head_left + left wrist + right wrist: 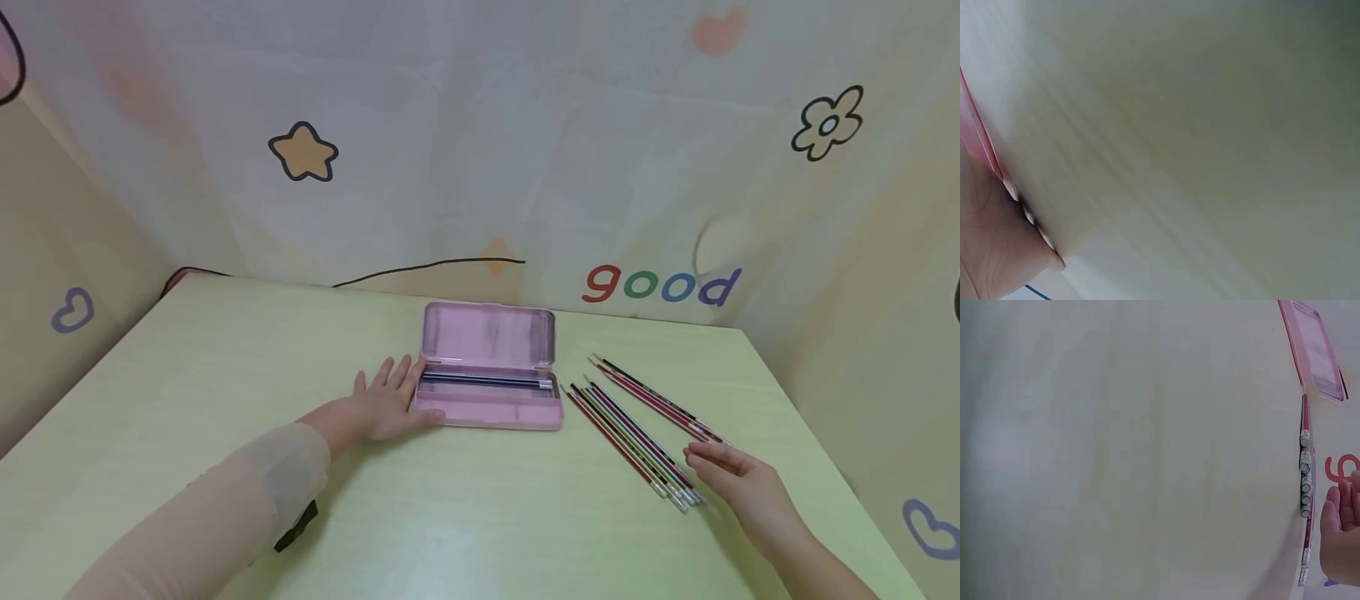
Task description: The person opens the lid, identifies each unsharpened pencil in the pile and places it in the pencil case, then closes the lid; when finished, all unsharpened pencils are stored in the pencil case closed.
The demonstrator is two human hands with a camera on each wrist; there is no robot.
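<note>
A pink pencil case (491,415) lies with its lid raised at the back of the table. Dark blue striped pencils (480,381) lie along its rear compartment. My left hand (386,412), fingers spread, rests against the case's left side; the left wrist view shows only part of this hand (1000,231) beside a pink edge. Several striped pencils (626,443) lie side by side right of the case, with a smaller bunch of red and black pencils (652,396) behind them. Close to their eraser ends is my right hand (750,492), fingers loosely bent, holding nothing visible.
The pale table (465,517) meets a printed cloth backdrop (487,167) just behind the case. More cloth hangs at the left and right sides. A small black strap (297,527) shows below the left sleeve.
</note>
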